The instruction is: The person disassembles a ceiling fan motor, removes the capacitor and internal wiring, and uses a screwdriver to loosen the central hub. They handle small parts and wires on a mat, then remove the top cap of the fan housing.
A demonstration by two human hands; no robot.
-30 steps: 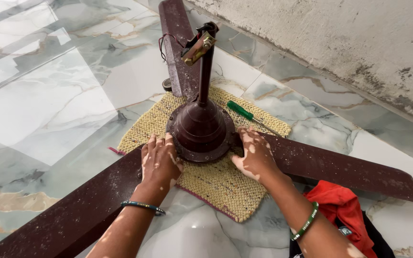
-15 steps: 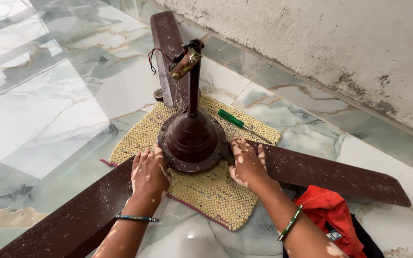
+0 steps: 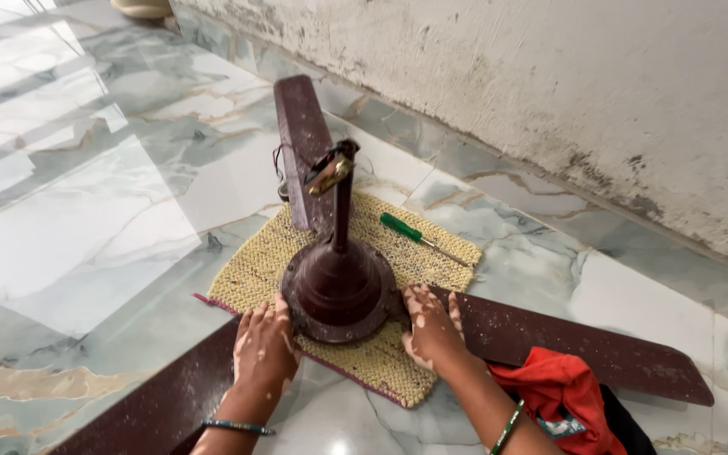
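Fingers (image 3: 273, 324) of the left hand (image 3: 263, 354) and right hand (image 3: 431, 329) lie flat, spread a little, touching both sides of the fan's round motor (image 3: 339, 286). It sits on a yellow mat (image 3: 250, 274) on the floor. A green screwdriver (image 3: 419, 238) lies near.

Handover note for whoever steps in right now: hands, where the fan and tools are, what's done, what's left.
Left hand: flat, open, on the near-left blade, beside the motor housing.
Right hand: open, pressed on the right blade at the housing's edge. Neither hand grips a tool.
Ceiling fan sits on a woven mat on the marble floor, downrod pointing up, all three blades attached.
Green-handled screwdriver lies untouched on the mat, right of the rod. Red cloth is by the right forearm.
Done: fan positioned. Left: no disassembly visible so far.
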